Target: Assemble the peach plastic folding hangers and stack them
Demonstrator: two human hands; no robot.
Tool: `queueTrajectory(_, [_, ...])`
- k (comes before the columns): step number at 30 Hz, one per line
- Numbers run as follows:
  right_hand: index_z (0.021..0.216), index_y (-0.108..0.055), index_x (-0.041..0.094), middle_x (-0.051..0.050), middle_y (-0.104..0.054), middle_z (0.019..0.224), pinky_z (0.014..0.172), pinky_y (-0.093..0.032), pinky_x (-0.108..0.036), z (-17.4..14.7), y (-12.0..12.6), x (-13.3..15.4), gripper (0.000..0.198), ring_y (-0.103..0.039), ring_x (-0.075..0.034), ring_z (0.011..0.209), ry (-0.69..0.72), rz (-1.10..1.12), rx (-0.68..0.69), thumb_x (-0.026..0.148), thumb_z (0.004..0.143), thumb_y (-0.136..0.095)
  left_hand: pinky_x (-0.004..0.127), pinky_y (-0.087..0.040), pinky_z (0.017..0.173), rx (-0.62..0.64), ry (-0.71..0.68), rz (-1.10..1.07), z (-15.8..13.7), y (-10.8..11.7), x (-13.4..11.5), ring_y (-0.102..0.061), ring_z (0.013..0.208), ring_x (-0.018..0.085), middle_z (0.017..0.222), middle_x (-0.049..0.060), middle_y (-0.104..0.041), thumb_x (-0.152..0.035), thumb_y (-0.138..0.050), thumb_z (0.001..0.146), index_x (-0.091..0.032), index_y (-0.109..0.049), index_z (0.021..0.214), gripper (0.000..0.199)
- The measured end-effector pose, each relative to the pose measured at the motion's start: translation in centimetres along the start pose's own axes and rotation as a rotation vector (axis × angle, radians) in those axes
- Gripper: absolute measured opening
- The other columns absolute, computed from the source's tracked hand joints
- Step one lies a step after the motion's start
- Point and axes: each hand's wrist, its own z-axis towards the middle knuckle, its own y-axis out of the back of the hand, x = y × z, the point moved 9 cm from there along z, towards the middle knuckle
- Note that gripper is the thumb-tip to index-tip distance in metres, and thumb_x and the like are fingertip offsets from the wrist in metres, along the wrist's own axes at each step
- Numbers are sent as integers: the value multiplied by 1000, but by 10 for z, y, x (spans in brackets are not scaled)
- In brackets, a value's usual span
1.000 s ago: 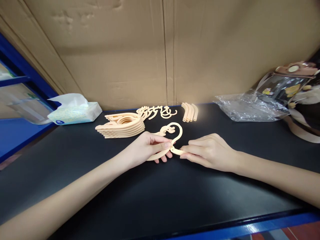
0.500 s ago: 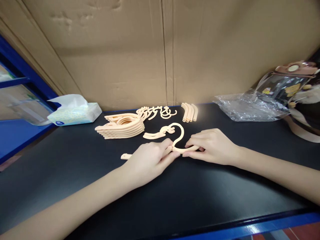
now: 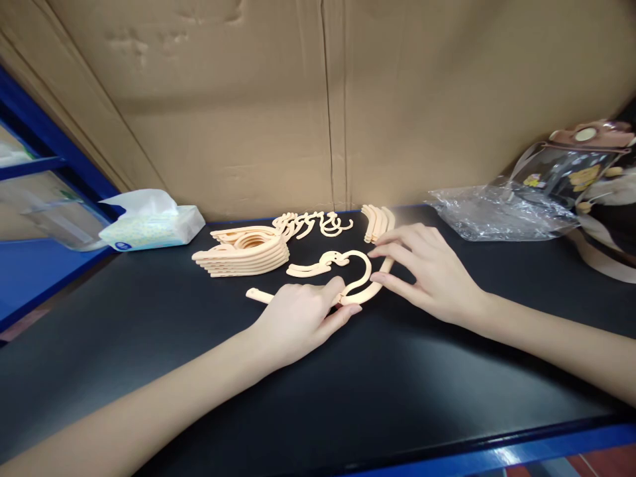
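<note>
A cream plastic folding clothes hanger (image 3: pixel 362 292) lies low over the black table, its hook curving upward. My left hand (image 3: pixel 298 318) is closed around its middle by the hook's base, and one straight arm sticks out to the left. The hanger's right arm is bent up beside the hook. My right hand (image 3: pixel 422 271) has its thumb and loosely curled fingers about that arm, partly hiding its end. Just behind lies a smaller folded cream piece (image 3: pixel 311 268). Farther left is a stack of cream hangers (image 3: pixel 241 258).
Cream hook-shaped pieces (image 3: pixel 330 225) and several curved cream pieces (image 3: pixel 377 222) lie near the cardboard wall (image 3: pixel 223 119). At the back left stands a tissue pack (image 3: pixel 154 225). Crumpled clear plastic (image 3: pixel 501 212) and a strapped clear bottle (image 3: pixel 566 172) are at the right.
The hanger's right arm has swung upward towards the hook. My right hand has moved up and slightly right, its fingers spreading more. My left hand keeps its hold.
</note>
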Motion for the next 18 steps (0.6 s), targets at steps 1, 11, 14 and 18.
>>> queueTrajectory(1, [106, -59, 16, -12, -60, 110, 86, -37, -38, 0, 3, 2, 30, -51, -24, 103, 15, -15, -27, 40, 91, -49, 24, -19, 50, -3, 2, 0, 0, 0, 0, -47, 49, 14, 58, -2, -51, -47, -33, 95, -21, -37, 74, 34])
queueTrajectory(11, [91, -62, 16, -1, -65, 69, 68, -37, -30, -8, 9, 30, 15, -55, -14, 65, 218, 26, -95, 27, 91, -52, 21, -19, 47, -86, -7, 8, 1, 4, 0, -41, 42, 11, 52, -6, -44, -40, -42, 93, -20, -37, 71, 30])
queueTrajectory(14, [97, -64, 14, -2, -68, 72, 68, -38, -30, -8, 2, 30, 18, -57, -13, 64, 215, 66, -54, 26, 91, -52, 21, -19, 46, -91, -10, 21, 1, 4, -1, -40, 41, 11, 51, -7, -43, -39, -43, 93, -20, -38, 71, 30])
queueTrajectory(18, [110, -62, 13, -5, -71, 83, 71, -39, -30, -7, -8, 25, 26, -60, -14, 69, 178, 75, 25, 28, 93, -49, 21, -19, 46, -111, -27, 28, 1, 5, -1, -40, 42, 11, 52, -6, -44, -39, -43, 92, -20, -38, 71, 29])
